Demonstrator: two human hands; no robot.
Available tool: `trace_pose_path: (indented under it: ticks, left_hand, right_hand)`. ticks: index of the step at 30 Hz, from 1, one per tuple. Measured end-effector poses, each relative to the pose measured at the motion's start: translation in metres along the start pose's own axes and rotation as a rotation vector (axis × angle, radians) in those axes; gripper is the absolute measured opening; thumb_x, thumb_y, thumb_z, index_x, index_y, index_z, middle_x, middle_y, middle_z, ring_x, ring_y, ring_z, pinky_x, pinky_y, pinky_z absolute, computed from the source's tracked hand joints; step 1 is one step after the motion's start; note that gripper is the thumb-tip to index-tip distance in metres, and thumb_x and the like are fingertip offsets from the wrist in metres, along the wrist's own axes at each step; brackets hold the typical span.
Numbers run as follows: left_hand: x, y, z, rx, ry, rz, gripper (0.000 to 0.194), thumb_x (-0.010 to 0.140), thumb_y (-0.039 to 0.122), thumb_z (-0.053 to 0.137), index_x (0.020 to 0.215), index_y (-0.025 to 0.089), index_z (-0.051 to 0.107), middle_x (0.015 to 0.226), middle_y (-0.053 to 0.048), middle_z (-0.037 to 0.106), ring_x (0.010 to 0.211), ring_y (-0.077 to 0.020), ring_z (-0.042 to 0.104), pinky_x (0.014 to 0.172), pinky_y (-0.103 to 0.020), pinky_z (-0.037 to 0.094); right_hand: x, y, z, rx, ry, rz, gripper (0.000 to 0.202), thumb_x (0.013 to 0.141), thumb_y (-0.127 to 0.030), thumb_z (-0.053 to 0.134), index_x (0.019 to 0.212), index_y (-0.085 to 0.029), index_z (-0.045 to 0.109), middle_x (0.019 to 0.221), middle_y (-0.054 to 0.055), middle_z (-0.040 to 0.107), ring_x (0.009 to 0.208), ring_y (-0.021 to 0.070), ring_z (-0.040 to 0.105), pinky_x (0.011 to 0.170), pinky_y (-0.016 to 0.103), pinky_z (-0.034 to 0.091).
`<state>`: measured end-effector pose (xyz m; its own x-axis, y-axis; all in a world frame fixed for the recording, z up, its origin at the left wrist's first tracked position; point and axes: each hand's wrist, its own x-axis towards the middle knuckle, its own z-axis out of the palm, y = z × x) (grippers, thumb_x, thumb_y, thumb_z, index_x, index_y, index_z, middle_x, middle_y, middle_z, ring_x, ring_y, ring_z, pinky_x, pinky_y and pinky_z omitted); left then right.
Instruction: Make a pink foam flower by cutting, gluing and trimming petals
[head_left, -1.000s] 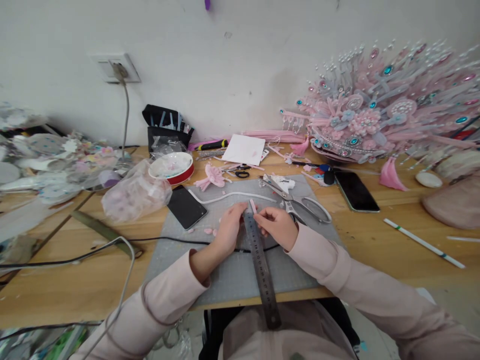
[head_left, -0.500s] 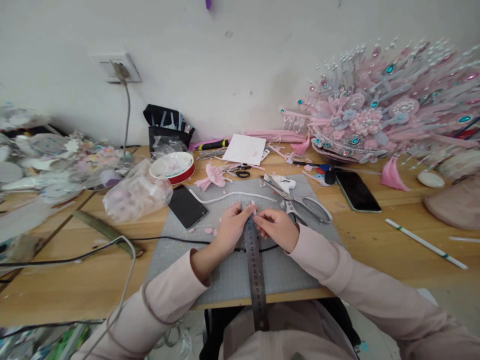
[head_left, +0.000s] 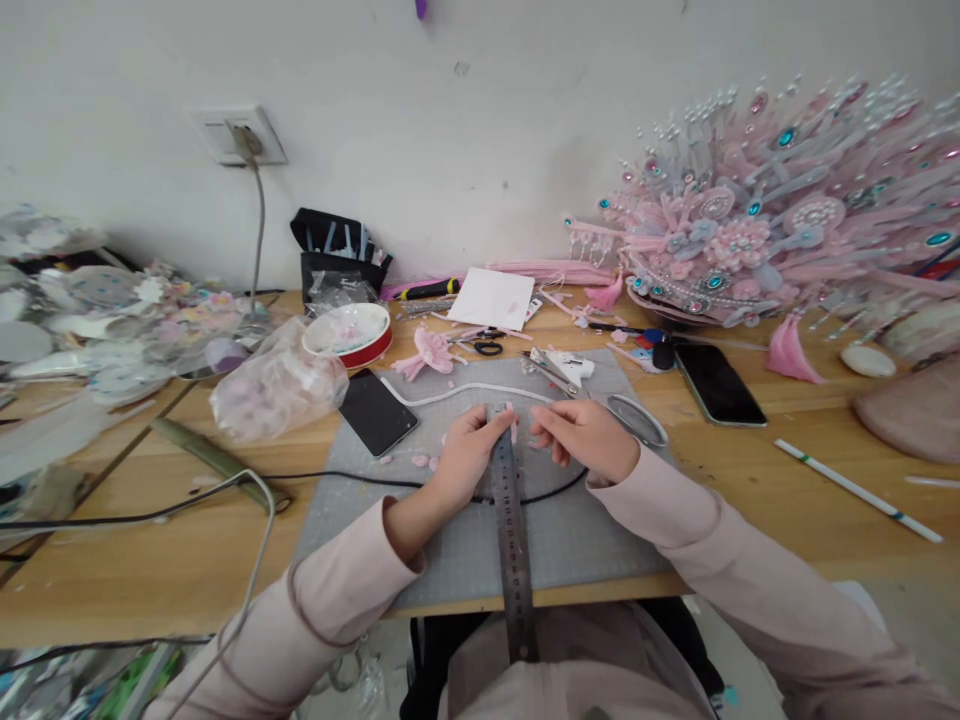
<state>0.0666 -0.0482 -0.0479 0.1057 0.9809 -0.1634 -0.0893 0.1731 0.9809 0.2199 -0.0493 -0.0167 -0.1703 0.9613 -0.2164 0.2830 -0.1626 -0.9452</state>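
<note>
Holding one ruler (head_left: 514,560) between two phones (head_left: 378,412): one left hand (head_left: 463,460).

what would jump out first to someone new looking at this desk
The big pink ornament, studded with blue jewels, dominates the back right of the table. Next comes the ruler at front centre, held near its far end by the left hand and jutting past the table's near edge.

The grey metal ruler (head_left: 513,540) is held by its far end in the left hand (head_left: 465,457), a small pink strip (head_left: 514,428) being pinched there.
</note>
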Motion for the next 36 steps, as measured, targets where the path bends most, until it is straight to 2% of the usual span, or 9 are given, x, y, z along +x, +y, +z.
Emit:
trace_pose_path:
  ticks: [8,14,18,20,22,25,27,30,36]
  left_hand:
    - [0.001,-0.002,0.0,-0.033,-0.021,0.002,0.024,0.066,0.038,0.064,0.062,0.016,0.058,0.057,0.003,0.054,0.053,-0.0097,0.044,0.052,-0.022,0.034]
    - [0.004,-0.002,-0.002,-0.026,0.014,0.005,0.02,0.068,0.037,0.063,0.069,0.017,0.063,0.058,0.004,0.056,0.054,-0.0104,0.046,0.054,-0.021,0.035]
    - [0.008,-0.001,-0.002,0.007,0.112,0.028,0.027,0.068,0.028,0.064,0.093,0.02,0.065,0.09,-0.003,0.065,0.08,-0.0155,0.056,0.071,-0.024,0.039]
    - [0.008,0.001,-0.003,0.052,0.185,0.101,0.028,0.065,0.023,0.066,0.094,0.021,0.065,0.109,-0.006,0.061,0.102,-0.0177,0.052,0.082,-0.025,0.036]
    - [0.006,0.004,-0.003,0.09,0.154,0.197,0.023,0.065,0.023,0.066,0.088,0.022,0.067,0.112,-0.006,0.059,0.108,-0.0185,0.048,0.086,-0.024,0.034]
    - [0.001,0.008,-0.001,0.08,-0.062,0.19,0.015,0.071,0.032,0.06,0.074,0.018,0.065,0.082,-0.003,0.061,0.081,-0.0159,0.053,0.072,-0.024,0.039]
    - [-0.003,0.01,0.001,0.014,-0.144,0.103,0.019,0.073,0.036,0.059,0.068,0.017,0.06,0.064,0.002,0.053,0.06,-0.0115,0.046,0.059,-0.022,0.037]
    - [-0.006,0.009,0.002,-0.15,-0.192,-0.023,0.022,0.074,0.036,0.059,0.065,0.016,0.055,0.056,0.004,0.045,0.051,-0.008,0.038,0.05,-0.02,0.031]
    - [-0.006,0.013,-0.001,-0.449,-0.226,-0.227,0.018,0.071,0.032,0.063,0.07,0.015,0.058,0.057,0.005,0.042,0.049,-0.0052,0.037,0.048,-0.017,0.033]
  right_hand:
    - [-0.001,0.003,0.014,-0.106,-0.09,-0.068,0.015,0.074,-0.023,0.056,0.06,-0.017,0.057,0.042,-0.007,0.049,0.035,0.0073,0.046,0.036,0.017,0.038]
    - [0.001,0.007,0.019,-0.069,0.046,-0.102,0.011,0.073,-0.02,0.052,0.063,-0.019,0.052,0.043,-0.008,0.046,0.035,0.008,0.045,0.035,0.019,0.037]
    - [0.003,0.009,0.015,-0.077,0.102,-0.149,0.011,0.075,-0.022,0.05,0.064,-0.02,0.05,0.04,-0.008,0.044,0.033,0.0078,0.042,0.036,0.019,0.035]
    - [0.004,0.011,0.014,-0.091,0.102,-0.188,0.013,0.076,-0.023,0.049,0.064,-0.02,0.05,0.04,-0.008,0.044,0.034,0.0079,0.042,0.037,0.019,0.035]
    - [0.004,0.012,0.015,-0.133,0.106,-0.239,0.014,0.076,-0.023,0.049,0.063,-0.02,0.05,0.041,-0.007,0.045,0.036,0.0082,0.042,0.04,0.02,0.035]
    - [0.005,0.014,0.016,-0.298,0.134,-0.353,0.013,0.074,-0.021,0.051,0.061,-0.019,0.051,0.048,-0.005,0.049,0.042,0.0088,0.044,0.045,0.021,0.035]
    - [0.005,0.014,0.017,-0.397,0.141,-0.414,0.013,0.071,-0.019,0.054,0.058,-0.019,0.051,0.051,-0.004,0.051,0.046,0.0092,0.044,0.05,0.022,0.035]
    - [0.005,0.014,0.018,-0.436,0.13,-0.444,0.013,0.068,-0.017,0.055,0.056,-0.019,0.05,0.053,-0.004,0.05,0.048,0.0095,0.043,0.053,0.023,0.035]
    - [0.002,0.014,0.018,-0.338,0.136,-0.468,0.009,0.073,-0.021,0.052,0.064,-0.019,0.053,0.055,-0.003,0.051,0.048,0.0096,0.043,0.051,0.023,0.036]
